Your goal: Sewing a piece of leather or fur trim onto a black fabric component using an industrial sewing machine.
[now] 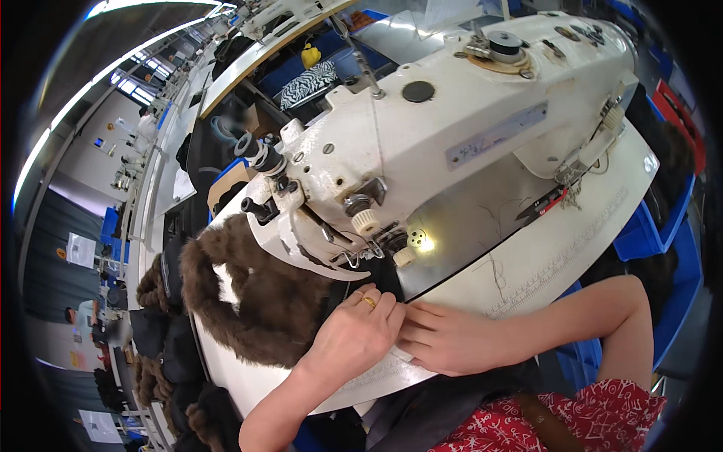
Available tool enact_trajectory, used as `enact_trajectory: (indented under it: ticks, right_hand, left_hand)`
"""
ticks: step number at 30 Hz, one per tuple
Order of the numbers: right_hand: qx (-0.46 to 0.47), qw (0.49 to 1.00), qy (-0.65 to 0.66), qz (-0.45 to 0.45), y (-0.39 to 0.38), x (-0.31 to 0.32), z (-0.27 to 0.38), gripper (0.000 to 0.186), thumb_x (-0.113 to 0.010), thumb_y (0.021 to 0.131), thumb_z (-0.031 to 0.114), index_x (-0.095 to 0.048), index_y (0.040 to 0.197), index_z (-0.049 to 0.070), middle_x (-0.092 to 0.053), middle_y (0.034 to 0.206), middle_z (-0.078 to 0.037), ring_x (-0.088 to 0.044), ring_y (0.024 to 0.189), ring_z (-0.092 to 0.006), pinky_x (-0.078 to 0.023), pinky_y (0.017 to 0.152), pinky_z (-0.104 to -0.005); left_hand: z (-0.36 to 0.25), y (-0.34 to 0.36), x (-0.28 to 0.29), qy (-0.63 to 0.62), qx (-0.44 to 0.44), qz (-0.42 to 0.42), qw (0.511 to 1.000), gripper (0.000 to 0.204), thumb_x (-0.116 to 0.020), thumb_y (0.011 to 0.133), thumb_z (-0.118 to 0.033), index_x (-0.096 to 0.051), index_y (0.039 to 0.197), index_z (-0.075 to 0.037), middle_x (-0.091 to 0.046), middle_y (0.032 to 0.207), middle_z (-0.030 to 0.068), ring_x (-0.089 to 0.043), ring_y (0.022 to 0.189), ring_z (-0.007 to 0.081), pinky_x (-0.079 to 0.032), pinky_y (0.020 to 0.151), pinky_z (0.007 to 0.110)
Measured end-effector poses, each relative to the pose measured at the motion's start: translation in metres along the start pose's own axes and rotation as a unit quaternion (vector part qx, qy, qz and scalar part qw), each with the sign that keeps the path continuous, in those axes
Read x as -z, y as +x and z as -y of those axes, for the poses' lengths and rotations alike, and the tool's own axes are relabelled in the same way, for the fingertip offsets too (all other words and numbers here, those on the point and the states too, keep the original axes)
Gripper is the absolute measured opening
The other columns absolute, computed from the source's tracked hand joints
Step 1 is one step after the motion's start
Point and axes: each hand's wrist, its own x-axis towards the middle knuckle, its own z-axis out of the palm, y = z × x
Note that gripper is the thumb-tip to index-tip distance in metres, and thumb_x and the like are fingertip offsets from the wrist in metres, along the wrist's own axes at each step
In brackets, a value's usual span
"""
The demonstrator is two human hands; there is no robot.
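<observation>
Black fabric (384, 280) lies under the head of a white sewing machine (452, 113), close to the needle area. Joined or lying against it on the left is a brown furry piece (279, 313), with a loop-shaped part. My left hand (360, 328), wearing a gold ring, is closed on the black fabric just in front of the needle area. Right beside it, my right hand (448, 339) has its fingers bent and drawn together against the left fingertips. What those right fingers hold is hidden. Below them a small white edge (403, 354) shows.
The white sewing table (535, 271) carries a printed ruler along its front. A red-and-black tool (546, 203) lies beside the machine's metal plate. Dark and brown furry pieces (169, 339) are piled at the left. Blue bins (655, 226) stand at the right.
</observation>
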Motion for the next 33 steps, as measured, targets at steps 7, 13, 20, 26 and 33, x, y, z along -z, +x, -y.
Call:
enact_trajectory:
  ticks: [7,13,20,26,33]
  right_hand:
    - [-0.086,0.993,0.082,0.012,0.011,0.027,-0.065,0.021,-0.063,0.084,0.012,-0.07,0.104,0.015,-0.067,0.117,0.002,-0.063,0.079,-0.0203,-0.049,0.055,-0.0324]
    - [0.029,0.998,-0.061,0.007,0.007,0.015,-0.089,0.022,-0.061,0.082,0.016,-0.069,0.101,0.012,-0.06,0.089,0.001,-0.056,0.083,-0.019,-0.047,0.068,-0.0307]
    - [-0.091,0.993,0.059,0.04,0.006,0.007,-0.084,0.023,-0.062,0.08,0.016,-0.068,0.101,0.009,-0.062,0.094,0.001,-0.057,0.09,-0.0189,-0.048,0.07,-0.032]
    - [0.019,0.998,-0.058,0.032,0.01,0.012,-0.079,0.03,-0.063,0.08,0.016,-0.068,0.108,0.006,-0.065,0.109,-0.002,-0.058,0.097,-0.0212,-0.05,0.073,-0.0324]
    - [-0.029,0.999,0.015,0.038,0.01,0.011,-0.075,0.033,-0.063,0.079,0.014,-0.069,0.111,0.009,-0.066,0.111,-0.002,-0.057,0.098,-0.0218,-0.049,0.076,-0.0327]
  left_hand:
    - [-0.019,-0.005,-0.013,0.03,0.054,-0.031,0.998,0.02,-0.059,0.074,-0.009,-0.061,0.09,0.001,-0.053,0.08,0.0103,-0.057,0.082,0.0254,-0.048,0.097,0.043]
    - [-0.02,-0.01,-0.019,-0.068,0.114,-0.074,0.988,0.029,-0.058,0.074,-0.009,-0.063,0.1,0.002,-0.054,0.085,0.0095,-0.056,0.088,0.0245,-0.044,0.101,0.041]
    - [-0.02,-0.001,-0.013,-0.054,0.113,-0.037,0.991,0.024,-0.058,0.074,-0.009,-0.063,0.095,0.002,-0.055,0.084,0.0094,-0.056,0.092,0.0259,-0.044,0.098,0.039]
    - [-0.025,-0.002,-0.014,-0.044,0.126,-0.007,0.991,0.02,-0.058,0.074,-0.011,-0.061,0.091,0.001,-0.055,0.085,0.0103,-0.056,0.094,0.0265,-0.042,0.099,0.039]
    - [-0.036,-0.004,-0.019,-0.05,0.173,-0.06,0.982,0.026,-0.058,0.075,-0.012,-0.063,0.097,0.001,-0.056,0.089,0.0097,-0.056,0.095,0.026,-0.042,0.098,0.04]
